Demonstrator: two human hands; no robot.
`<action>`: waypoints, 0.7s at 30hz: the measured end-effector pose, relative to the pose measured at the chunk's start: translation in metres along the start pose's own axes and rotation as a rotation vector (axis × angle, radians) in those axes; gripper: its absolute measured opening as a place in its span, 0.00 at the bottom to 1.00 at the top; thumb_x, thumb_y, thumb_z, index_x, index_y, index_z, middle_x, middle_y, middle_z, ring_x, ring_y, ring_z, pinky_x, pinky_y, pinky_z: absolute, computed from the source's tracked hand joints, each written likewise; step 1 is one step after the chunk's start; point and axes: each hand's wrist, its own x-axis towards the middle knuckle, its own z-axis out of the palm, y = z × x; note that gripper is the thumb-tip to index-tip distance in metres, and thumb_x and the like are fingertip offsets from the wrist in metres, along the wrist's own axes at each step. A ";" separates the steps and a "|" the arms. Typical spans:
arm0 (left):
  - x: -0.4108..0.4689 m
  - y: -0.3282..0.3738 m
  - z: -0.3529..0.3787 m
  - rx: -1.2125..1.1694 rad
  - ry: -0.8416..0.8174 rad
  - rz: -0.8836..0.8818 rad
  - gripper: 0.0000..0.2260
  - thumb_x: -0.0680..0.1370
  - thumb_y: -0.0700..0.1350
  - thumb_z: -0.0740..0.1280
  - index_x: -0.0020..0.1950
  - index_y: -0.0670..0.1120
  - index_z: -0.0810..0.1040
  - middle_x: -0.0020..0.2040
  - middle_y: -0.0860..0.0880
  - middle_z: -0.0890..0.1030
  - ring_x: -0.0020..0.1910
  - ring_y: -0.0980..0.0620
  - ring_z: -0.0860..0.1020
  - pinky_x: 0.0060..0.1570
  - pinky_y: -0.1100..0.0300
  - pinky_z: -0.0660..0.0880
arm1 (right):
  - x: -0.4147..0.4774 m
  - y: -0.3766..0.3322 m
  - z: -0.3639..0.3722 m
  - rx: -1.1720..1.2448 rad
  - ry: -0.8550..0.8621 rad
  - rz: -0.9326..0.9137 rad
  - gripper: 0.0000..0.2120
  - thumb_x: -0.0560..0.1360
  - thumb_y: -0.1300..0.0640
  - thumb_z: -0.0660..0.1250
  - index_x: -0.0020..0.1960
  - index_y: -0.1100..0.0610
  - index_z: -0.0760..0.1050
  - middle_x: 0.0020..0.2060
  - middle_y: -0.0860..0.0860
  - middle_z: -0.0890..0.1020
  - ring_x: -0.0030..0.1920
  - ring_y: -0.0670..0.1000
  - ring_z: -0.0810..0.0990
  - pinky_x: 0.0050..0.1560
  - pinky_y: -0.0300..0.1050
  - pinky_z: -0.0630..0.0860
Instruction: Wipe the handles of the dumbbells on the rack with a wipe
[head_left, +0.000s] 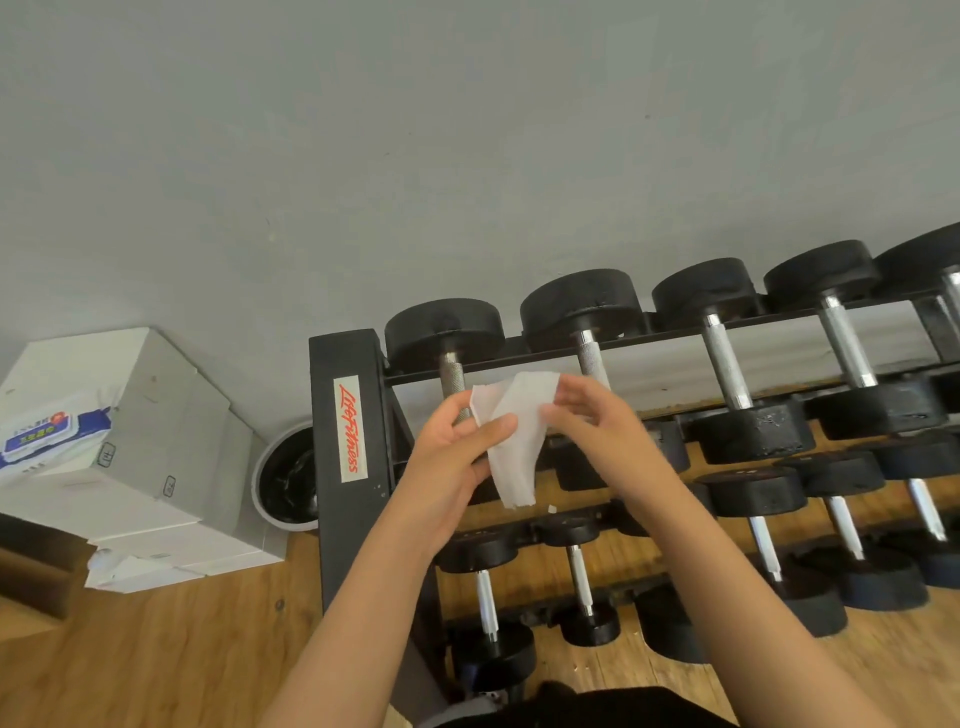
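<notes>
Since the wipe (511, 447) is held up between both hands and touches no metal, the wiping looks not yet begun; the hands seem to be spreading or refolding the sheet. The left hand (452, 462) pinches the wipe's left edge, thumb on top and the other fingers (449, 415) curled behind it. The right hand (592, 421) pinches the upper right edge with its fingertips, and the sheet's tail hangs loose between the wrists. All this hangs in front of the top tier, close to the left end of the rack (324, 441), just beside its end post. The coming move turns on the leftmost handle (452, 376): it lies directly beyond the left hand, its lower part hidden by those fingers, so the left hand is the nearer one. The second handle (590, 358) lies just beyond the right hand's fingertips and the wipe's top edge. Both handles, like those of the other dumbbells (727, 364) along the tier, run front to back across the rails, one head toward the wall and one toward the person, so the long axis points away from the body, not along the rack. In my judgement the wipe should wrap the bar crosswise and travel along that line. A pack of wipes (52, 431) lies on white boxes (156, 415) left of the rack.
</notes>
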 end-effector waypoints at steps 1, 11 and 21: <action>0.001 0.003 -0.003 -0.017 -0.025 -0.009 0.36 0.63 0.49 0.78 0.70 0.49 0.70 0.63 0.46 0.79 0.61 0.46 0.79 0.61 0.49 0.78 | 0.001 0.002 0.004 0.068 -0.125 0.061 0.15 0.78 0.49 0.65 0.65 0.47 0.72 0.54 0.40 0.80 0.53 0.35 0.79 0.51 0.32 0.76; 0.032 0.014 -0.045 0.294 0.321 0.018 0.11 0.83 0.47 0.61 0.64 0.47 0.76 0.61 0.46 0.78 0.58 0.48 0.79 0.57 0.45 0.79 | 0.022 -0.003 0.035 0.238 -0.042 -0.016 0.16 0.80 0.60 0.64 0.63 0.43 0.71 0.44 0.53 0.83 0.50 0.48 0.83 0.49 0.42 0.82; 0.047 0.021 -0.068 0.664 0.058 0.173 0.25 0.71 0.35 0.75 0.63 0.56 0.76 0.61 0.57 0.74 0.62 0.51 0.75 0.55 0.56 0.80 | 0.052 0.001 0.053 -0.276 0.044 -0.091 0.16 0.76 0.60 0.69 0.63 0.50 0.76 0.51 0.40 0.75 0.49 0.36 0.75 0.47 0.27 0.72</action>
